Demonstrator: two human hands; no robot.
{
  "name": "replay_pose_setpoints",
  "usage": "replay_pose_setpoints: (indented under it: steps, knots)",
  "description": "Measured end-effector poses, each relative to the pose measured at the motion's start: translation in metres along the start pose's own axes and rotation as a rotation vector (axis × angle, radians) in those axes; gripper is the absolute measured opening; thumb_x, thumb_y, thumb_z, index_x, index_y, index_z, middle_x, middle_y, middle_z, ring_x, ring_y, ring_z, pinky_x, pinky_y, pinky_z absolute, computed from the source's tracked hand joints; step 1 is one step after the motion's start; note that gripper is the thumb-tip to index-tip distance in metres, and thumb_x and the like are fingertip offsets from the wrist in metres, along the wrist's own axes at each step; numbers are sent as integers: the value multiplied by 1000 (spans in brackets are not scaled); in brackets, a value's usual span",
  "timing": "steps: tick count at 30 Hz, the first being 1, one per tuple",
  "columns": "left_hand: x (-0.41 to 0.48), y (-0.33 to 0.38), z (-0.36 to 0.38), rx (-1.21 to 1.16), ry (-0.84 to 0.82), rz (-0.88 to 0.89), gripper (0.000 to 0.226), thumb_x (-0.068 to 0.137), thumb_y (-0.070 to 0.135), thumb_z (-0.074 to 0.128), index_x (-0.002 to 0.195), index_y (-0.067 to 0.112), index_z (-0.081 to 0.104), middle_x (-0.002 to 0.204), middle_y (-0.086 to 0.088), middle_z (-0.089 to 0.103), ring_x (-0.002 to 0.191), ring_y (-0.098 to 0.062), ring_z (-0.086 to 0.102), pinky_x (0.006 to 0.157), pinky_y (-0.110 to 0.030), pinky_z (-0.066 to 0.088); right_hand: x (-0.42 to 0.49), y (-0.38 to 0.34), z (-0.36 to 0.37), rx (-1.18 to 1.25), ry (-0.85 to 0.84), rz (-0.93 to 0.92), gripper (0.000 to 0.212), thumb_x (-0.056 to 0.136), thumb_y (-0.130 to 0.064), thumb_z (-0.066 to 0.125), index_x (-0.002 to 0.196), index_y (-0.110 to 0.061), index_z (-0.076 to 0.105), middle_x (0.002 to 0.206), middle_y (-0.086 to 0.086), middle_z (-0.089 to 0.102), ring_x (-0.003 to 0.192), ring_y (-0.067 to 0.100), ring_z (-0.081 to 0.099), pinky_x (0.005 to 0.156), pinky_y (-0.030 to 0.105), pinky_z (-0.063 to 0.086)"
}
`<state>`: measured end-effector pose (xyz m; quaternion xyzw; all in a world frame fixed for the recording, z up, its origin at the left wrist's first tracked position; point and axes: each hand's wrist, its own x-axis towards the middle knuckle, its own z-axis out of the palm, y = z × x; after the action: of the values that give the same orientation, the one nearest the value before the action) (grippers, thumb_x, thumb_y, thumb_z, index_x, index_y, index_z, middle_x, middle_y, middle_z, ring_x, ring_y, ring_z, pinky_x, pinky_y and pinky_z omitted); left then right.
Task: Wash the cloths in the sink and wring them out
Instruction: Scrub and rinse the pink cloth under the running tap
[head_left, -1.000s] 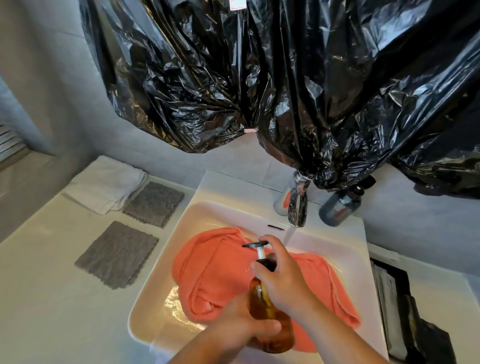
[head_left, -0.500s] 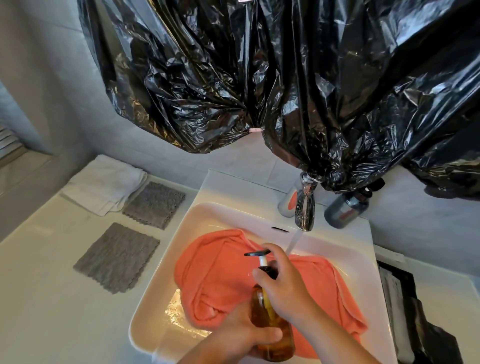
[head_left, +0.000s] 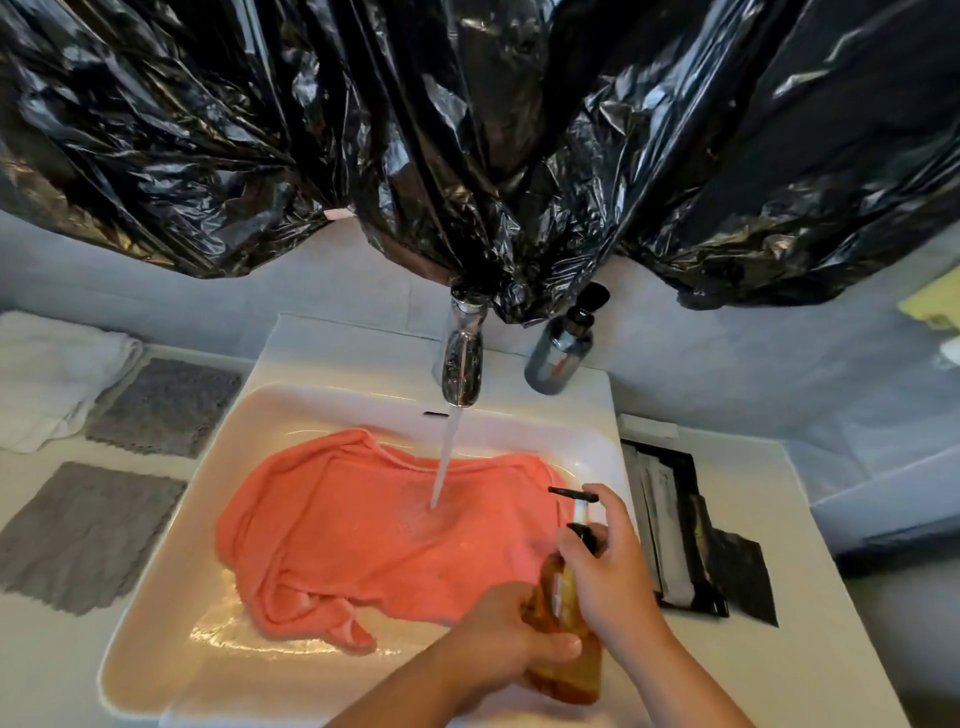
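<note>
Head: left hand (head_left: 511, 644), right hand (head_left: 613, 577) around bottle (head_left: 571, 675)

The cloth (head_left: 363, 525) is a plain, bright coral orange against the glossy white sink (head_left: 208, 467). The pump bottle (head_left: 569, 670) is clear amber, its pump head (head_left: 571, 493) black. On the off-white tabletop (head_left: 52, 665), the near grey cloth (head_left: 88, 535) and the far grey cloth (head_left: 166, 405) are both mid-grey with a nubbly weave; the towel (head_left: 52, 374) is plain white. The plastic bags (head_left: 467, 130) overhead are shiny black, the faucet (head_left: 461, 358) mirror chrome, and the round bottle (head_left: 558, 353) smoky grey with a black cap.
</note>
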<state>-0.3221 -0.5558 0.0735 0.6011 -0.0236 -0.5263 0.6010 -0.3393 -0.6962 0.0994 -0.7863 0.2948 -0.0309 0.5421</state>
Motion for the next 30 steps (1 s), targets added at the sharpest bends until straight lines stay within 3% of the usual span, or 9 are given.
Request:
replay_pose_setpoints:
  steps: [3,7,11,14,16,20,23,27,30]
  knots:
    - [6,1,9,-14,15,-27,36,67,23,81,102,14,76,98,-3,78,100,-22,72,87,-34,59,3,7,-8,10,11,18,45,97,-18,62,112,-58,49,91,0,72,81,19,73,78,44,62]
    - [7,3,14,6,-1,-47,20,77,15,80,96,17,75,93,0,78,99,-23,72,89,-39,60,4,12,-12,12,17,5,34,96,-18,65,112,-45,52,95,2,71,86,17,71,76,32,60]
    - [8,3,9,-3,5,-36,38,65,21,81,102,13,74,91,-1,76,92,-21,73,79,-37,62,5,12,-10,32,36,-17,34,95,-16,65,109,-45,52,95,6,70,83,17,70,68,25,54]
    - [1,9,-4,62,-38,21,59,60,27,85,115,14,69,103,-2,76,100,-21,71,87,-36,59,2,5,-2,56,-31,-28,46,94,-16,65,115,-55,48,92,4,71,82,18,72,77,37,60]
    - [-7,12,-16,125,-19,82,59,59,24,83,117,18,69,108,-4,75,106,-23,70,95,-38,56,-1,-4,9,123,-100,-58,53,93,-15,66,128,-49,47,92,8,71,84,23,70,83,44,59]
    - [-31,12,-47,212,227,155,55,56,19,84,109,21,71,100,-2,77,98,-21,72,94,-43,57,-4,-29,34,177,-226,-120,53,88,-30,67,135,-41,45,99,1,69,94,17,68,82,32,56]
    - [-46,22,-73,264,496,197,54,58,16,90,105,28,67,93,0,75,85,-14,71,78,-32,61,8,-32,41,141,-246,-122,41,96,-21,65,132,-33,51,109,-6,65,104,6,62,84,20,47]
    - [-48,58,-106,341,782,309,43,63,12,88,93,29,63,79,6,72,67,4,66,59,-16,52,33,-11,35,-41,-165,-127,31,92,-11,64,114,-34,61,107,-10,65,100,5,62,86,23,45]
    - [-35,83,-131,339,902,389,34,67,11,83,87,28,62,74,11,73,65,3,66,61,-20,50,50,1,24,-241,-177,-84,35,91,-16,61,123,-30,62,119,-8,63,114,14,60,96,29,47]
